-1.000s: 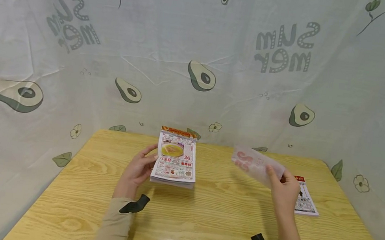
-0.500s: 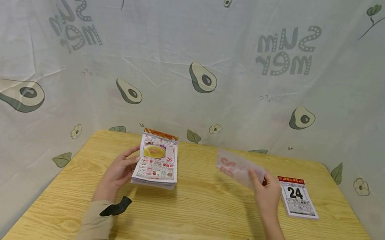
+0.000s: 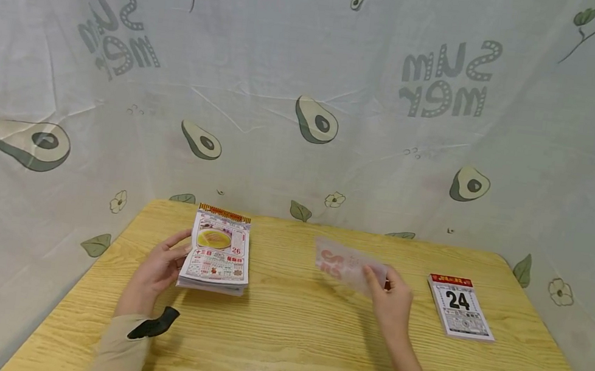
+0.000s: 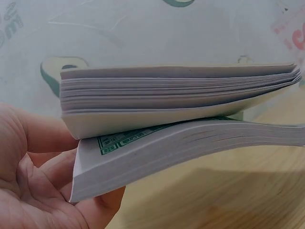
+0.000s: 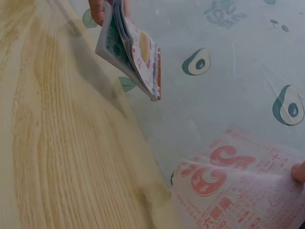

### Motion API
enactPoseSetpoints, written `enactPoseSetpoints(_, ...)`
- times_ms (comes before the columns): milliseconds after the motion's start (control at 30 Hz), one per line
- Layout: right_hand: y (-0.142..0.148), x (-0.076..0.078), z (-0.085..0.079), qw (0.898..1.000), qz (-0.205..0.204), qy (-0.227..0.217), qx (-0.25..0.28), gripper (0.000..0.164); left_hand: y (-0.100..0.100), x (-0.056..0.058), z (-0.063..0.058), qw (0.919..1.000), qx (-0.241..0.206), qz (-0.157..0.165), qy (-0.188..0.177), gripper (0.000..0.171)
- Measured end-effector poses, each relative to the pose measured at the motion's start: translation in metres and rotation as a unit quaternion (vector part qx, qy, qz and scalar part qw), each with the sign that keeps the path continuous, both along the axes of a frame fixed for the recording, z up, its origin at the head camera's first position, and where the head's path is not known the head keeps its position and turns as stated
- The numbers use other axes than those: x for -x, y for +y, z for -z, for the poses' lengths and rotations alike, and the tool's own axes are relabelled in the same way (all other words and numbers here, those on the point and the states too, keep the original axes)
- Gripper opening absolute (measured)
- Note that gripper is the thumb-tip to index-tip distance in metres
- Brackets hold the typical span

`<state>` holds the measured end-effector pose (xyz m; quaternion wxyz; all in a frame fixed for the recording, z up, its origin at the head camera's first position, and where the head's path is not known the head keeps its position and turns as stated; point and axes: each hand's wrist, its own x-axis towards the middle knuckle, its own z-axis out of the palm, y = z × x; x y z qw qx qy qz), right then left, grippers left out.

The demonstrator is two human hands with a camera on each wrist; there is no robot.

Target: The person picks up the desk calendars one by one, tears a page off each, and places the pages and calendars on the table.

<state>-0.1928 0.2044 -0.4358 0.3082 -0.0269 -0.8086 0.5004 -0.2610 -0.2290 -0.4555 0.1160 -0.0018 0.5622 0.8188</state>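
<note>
My left hand (image 3: 158, 270) grips a thick tear-off calendar (image 3: 216, 256) by its left edge, held above the left part of the table. Its top page has a yellow picture, red print and the number 26, under a red-and-gold header. In the left wrist view the calendar's page block (image 4: 181, 93) is parted in two, with a green-printed page between the halves and fingers at the edge. My right hand (image 3: 393, 300) pinches a loose thin calendar sheet (image 3: 346, 266) by its right end. Red print shows through the slightly curled sheet (image 5: 224, 186) in the right wrist view.
A smaller calendar (image 3: 460, 308) with a red header and a black 24 lies on the right side of the wooden table (image 3: 281, 330). A white curtain (image 3: 256, 162) with avocado prints hangs behind the table and along both sides.
Both hands have moved left, the left one with the thick calendar and the right one with the loose sheet. The small calendar, partly covered by the right hand before, is now fully visible.
</note>
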Motion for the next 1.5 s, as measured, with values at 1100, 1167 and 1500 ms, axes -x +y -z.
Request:
enactPoseSetpoints(1100, -0.077, 0.028, 0.026, 0.995, -0.079, 0.055, 0.014, 0.010, -0.083, -0.002, 0.025, 0.9989, 0.013, -0.007, -0.044, 0.036)
enactPoseSetpoints(1167, -0.082, 0.030, 0.028, 0.995, -0.081, 0.061, 0.011, 0.010, -0.086, -0.003, 0.026, 0.9988, 0.020, -0.008, -0.044, 0.035)
enactPoseSetpoints(1500, -0.114, 0.033, 0.033, 0.993, -0.115, 0.039, -0.002, 0.013, -0.098, -0.012, 0.014, 0.9960, 0.053, 0.016, -0.069, 0.032)
